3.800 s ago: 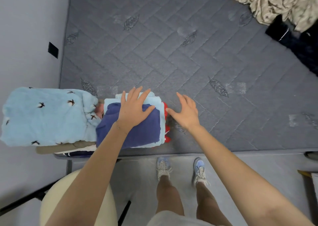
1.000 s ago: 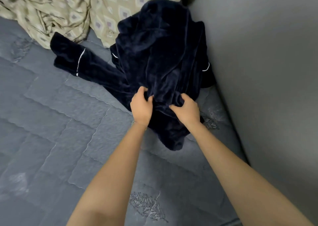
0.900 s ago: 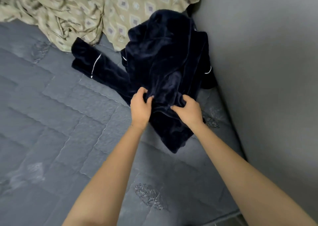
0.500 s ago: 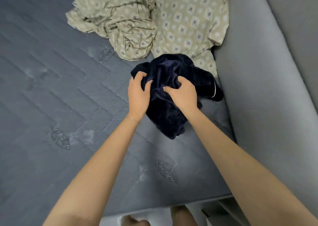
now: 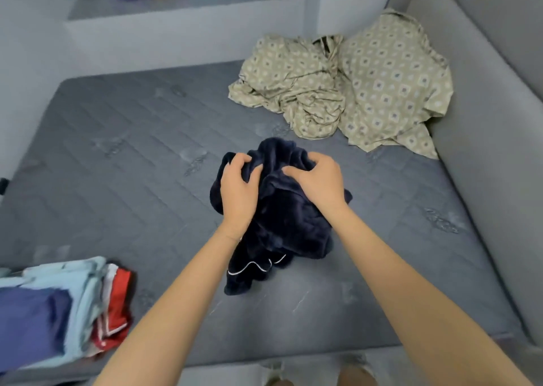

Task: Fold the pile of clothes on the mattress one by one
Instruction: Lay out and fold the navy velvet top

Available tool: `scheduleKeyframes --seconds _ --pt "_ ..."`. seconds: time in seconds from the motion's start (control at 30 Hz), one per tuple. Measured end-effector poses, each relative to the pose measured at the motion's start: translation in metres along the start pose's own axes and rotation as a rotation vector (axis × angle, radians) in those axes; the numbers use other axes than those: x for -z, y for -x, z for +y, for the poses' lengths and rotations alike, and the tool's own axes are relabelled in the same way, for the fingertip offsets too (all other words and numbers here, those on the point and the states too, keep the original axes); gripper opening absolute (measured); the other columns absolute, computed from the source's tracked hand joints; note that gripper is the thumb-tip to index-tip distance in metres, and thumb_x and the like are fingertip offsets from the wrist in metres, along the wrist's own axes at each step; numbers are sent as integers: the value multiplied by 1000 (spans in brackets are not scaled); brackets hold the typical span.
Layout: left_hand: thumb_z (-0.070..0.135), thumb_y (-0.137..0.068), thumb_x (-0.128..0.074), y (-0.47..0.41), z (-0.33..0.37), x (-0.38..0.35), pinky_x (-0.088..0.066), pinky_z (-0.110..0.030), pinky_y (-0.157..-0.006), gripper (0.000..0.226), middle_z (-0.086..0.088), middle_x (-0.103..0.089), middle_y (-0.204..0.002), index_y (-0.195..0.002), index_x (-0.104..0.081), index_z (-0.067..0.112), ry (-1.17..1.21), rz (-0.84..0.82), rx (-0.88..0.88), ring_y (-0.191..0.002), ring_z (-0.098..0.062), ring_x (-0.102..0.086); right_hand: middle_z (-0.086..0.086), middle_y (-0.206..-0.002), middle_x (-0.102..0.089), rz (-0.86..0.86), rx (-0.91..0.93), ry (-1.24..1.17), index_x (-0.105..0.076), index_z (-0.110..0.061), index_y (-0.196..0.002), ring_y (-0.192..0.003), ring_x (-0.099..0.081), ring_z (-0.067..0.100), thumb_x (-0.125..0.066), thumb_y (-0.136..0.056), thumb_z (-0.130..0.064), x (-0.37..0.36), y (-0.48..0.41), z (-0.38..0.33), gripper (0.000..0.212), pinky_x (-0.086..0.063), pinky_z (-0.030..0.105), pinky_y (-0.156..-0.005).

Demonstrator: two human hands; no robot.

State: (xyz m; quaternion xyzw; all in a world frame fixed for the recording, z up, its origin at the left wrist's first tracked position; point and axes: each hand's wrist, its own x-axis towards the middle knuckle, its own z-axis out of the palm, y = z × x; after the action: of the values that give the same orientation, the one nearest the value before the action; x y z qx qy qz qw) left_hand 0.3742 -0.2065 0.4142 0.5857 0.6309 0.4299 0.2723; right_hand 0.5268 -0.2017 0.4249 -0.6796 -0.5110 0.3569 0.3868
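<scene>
A crumpled dark navy fleece garment [image 5: 286, 224] with thin white piping is bunched over the middle of the grey quilted mattress [image 5: 132, 156]. My left hand [image 5: 238, 193] grips its upper left folds. My right hand [image 5: 320, 184] grips the fabric beside it, on the upper right. The garment's lower end trails onto the mattress toward me. A beige patterned cloth [image 5: 346, 91] lies rumpled at the far right corner of the mattress.
A stack of folded clothes [image 5: 58, 306], blue, light blue and red, sits at the near left edge of the mattress. A grey padded wall [image 5: 484, 121] borders the right side. A ledge [image 5: 182, 6] with coloured items runs behind the mattress.
Both hands have pulled the navy garment away from the right corner and the beige cloth toward the middle of the mattress. The view has swung left, bringing the folded stack into sight.
</scene>
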Motion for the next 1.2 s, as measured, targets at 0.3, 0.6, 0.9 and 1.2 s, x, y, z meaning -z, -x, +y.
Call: scheduleKeyframes --seconds 0.3,0.6,0.9,1.2 --pt "19 -92 -63 27 -18 117 -39 -13 -68 14 1 -55 -78 -85 -52 13 23 97 -7 -70 -5 -46 -9 -35 -27 -165 22 133 -24 -22 -53 -35 -30 7 -78 -73 -43 -57 53 -66 61 -19 29 -47" --pt "22 -92 -62 13 -92 153 -45 -28 -81 13 5 -57 -86 -88 -58 11 52 42 301 -86 -15 -54 1 -63 -46 -362 -305 125 -39 -16 -59 -63 -49 20 -73 -75 -45 -109 57 -46 48 -38 33 -61" --pt "26 -96 -58 -14 -198 146 -43 -44 -107 49 -7 -49 -134 -140 -37 22 336 -190 604 -124 -22 -50 4 -67 -52 -147 -598 -128 -46 -15 -59 -64 -53 21 -73 -82 -41 -204 28 16 44 -46 36 -68" --pt "35 -89 -67 -11 -289 115 -29 -40 -117 74 -1 -29 -154 -150 -26 24 136 -473 589 -141 -18 -29 3 -147 -44 -346 -345 128 -46 -17 -142 -137 -38 18 -73 -86 -23 -262 15 78 63 -30 27 -110"
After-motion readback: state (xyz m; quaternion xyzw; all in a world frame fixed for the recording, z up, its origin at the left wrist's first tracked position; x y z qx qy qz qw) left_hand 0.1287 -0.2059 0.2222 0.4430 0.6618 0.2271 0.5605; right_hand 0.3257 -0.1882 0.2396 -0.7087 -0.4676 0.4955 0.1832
